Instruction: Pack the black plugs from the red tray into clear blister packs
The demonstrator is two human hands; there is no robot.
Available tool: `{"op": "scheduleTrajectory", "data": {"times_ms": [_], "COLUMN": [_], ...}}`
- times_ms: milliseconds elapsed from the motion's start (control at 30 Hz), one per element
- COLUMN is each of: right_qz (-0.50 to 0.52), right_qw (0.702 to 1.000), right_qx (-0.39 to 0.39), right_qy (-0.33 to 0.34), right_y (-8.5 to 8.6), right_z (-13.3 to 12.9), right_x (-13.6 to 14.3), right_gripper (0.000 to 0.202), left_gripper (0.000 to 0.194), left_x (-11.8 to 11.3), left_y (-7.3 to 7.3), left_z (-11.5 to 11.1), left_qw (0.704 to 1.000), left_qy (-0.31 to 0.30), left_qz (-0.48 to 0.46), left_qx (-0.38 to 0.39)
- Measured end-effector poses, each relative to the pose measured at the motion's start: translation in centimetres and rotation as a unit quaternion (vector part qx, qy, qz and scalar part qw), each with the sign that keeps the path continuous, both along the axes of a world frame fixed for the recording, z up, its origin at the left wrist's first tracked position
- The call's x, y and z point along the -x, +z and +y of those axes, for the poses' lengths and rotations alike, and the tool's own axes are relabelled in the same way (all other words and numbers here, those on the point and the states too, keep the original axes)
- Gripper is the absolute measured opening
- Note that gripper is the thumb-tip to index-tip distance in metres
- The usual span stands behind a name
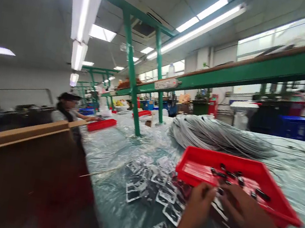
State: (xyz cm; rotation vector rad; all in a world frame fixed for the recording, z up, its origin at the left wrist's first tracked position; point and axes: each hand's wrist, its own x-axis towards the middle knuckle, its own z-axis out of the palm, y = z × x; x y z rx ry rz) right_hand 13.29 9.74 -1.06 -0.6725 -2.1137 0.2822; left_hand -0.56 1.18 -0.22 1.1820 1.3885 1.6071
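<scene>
My left hand (201, 200) and my right hand (237, 208) are close together at the near edge of a red tray (270, 172). Fingers on both hands are pinched closed around something small and dark, blurred and mostly covered. Inside the tray lie several small black parts (262, 194). A white-edged strip (220, 208) shows just below the fingers; I cannot tell whether either hand touches it. Left of my hands, many flat packets with white borders and dark middles (167, 194) lie in a loose pile.
Coiled grey cable (210, 132) lies behind the tray. Plastic sheeting covers the table (110, 196). A cardboard box (24, 171) stands at the left. Farther along, a person in a cap (67, 110) reaches toward another red tray (102, 125). Green posts (131, 72) carry a shelf (233, 77).
</scene>
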Motion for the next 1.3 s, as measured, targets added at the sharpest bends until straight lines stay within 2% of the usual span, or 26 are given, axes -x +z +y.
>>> {"op": "scheduleTrajectory", "data": {"times_ms": [67, 133, 267, 400, 567, 633, 733, 800, 900, 1000, 1100, 1200, 1300], "right_qz": [-0.037, -0.054, -0.089, -0.085, -0.029, 0.003, 0.032, 0.038, 0.012, -0.027, -0.051, 0.005, 0.098], "right_qw": [0.999, 0.998, 0.99, 0.987, 0.998, 1.0, 0.997, 0.991, 0.991, 0.995, 0.998, 0.999, 0.986], "right_qx": [-0.012, -0.032, -0.097, -0.131, -0.061, -0.012, 0.074, 0.125, 0.136, 0.091, 0.046, 0.028, 0.087], "right_qy": [0.025, 0.004, -0.053, -0.042, -0.006, 0.01, -0.002, -0.011, -0.002, 0.0, 0.007, -0.028, -0.1], "right_y": [0.6, 1.1, 2.0, 2.4, 2.8, 2.9, 3.3, 3.4, 3.3, 2.9, 2.6, 2.9, 3.4], "right_z": [-0.3, -0.6, -1.6, -2.8, -3.9, -4.1, -3.9, -3.5, -2.5, -1.8, -1.7, -1.7, -0.9], "right_x": [-1.4, -1.4, -0.5, 0.0, 0.7, 0.9, 0.7, 0.3, -0.4, -0.8, -0.8, -0.8, -1.3], "right_gripper": [0.034, 0.034, 0.034, 0.03, 0.028, 0.028, 0.033, 0.034, 0.031, 0.031, 0.032, 0.033, 0.039], "left_gripper": [0.03, 0.032, 0.029, 0.027, 0.027, 0.027, 0.027, 0.028, 0.029, 0.028, 0.029, 0.034, 0.038], "left_x": [0.7, 1.4, 1.9, 1.4, 0.8, 0.8, 0.9, 1.0, 0.9, 0.5, 0.5, 1.0, 1.6], "left_y": [-0.1, -0.2, 0.0, 0.3, 0.4, 0.5, 0.9, 1.1, 0.9, 0.1, -0.7, -1.1, -1.0], "left_z": [0.8, 1.5, 1.7, 1.3, 1.0, 0.9, 0.7, 0.6, 0.8, 1.2, 1.6, 2.1, 2.4], "left_qw": [0.998, 0.996, 0.995, 0.994, 0.99, 0.986, 0.978, 0.981, 0.99, 0.996, 0.999, 0.999, 0.998], "left_qy": [-0.036, -0.057, -0.054, -0.054, -0.058, -0.081, -0.123, -0.131, -0.114, -0.071, -0.023, 0.006, 0.018], "left_qz": [-0.006, -0.022, -0.037, -0.06, -0.099, -0.128, -0.152, -0.128, -0.065, -0.017, -0.016, -0.039, -0.06], "left_qx": [-0.048, -0.062, -0.077, -0.08, -0.079, -0.075, -0.069, -0.064, -0.061, -0.053, -0.026, -0.002, 0.002]}}
